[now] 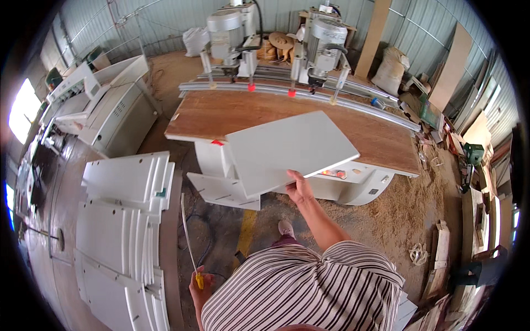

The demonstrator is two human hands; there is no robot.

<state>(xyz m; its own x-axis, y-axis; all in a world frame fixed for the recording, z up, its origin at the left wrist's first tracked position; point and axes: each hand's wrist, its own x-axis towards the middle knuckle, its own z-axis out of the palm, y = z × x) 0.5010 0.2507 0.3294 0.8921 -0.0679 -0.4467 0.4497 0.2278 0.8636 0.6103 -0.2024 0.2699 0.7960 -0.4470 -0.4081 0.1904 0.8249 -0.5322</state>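
Observation:
My right hand (pixel 300 188) grips the near edge of a white rectangular board (pixel 290 146), thumb on its upper face. The board is tilted above the brown worktop (pixel 215 113) of a drilling machine; whether it touches the top I cannot tell. Low on the left, my left hand (pixel 201 284) is closed around a yellow-handled tool (pixel 199 280) with a long, thin, pale rod pointing up and away, like an air blow gun. Another white board (pixel 221 190) leans by the machine's base, partly behind the held one.
Stacks of white boards (pixel 107 229) stand at my left. Two drill motor heads (pixel 326 47) rise beyond the worktop on metal rails (pixel 254 88). A dark hose (pixel 208 240) lies on the floor. Sawdust (pixel 406 212) covers the right side, near scrap wood (pixel 440 245).

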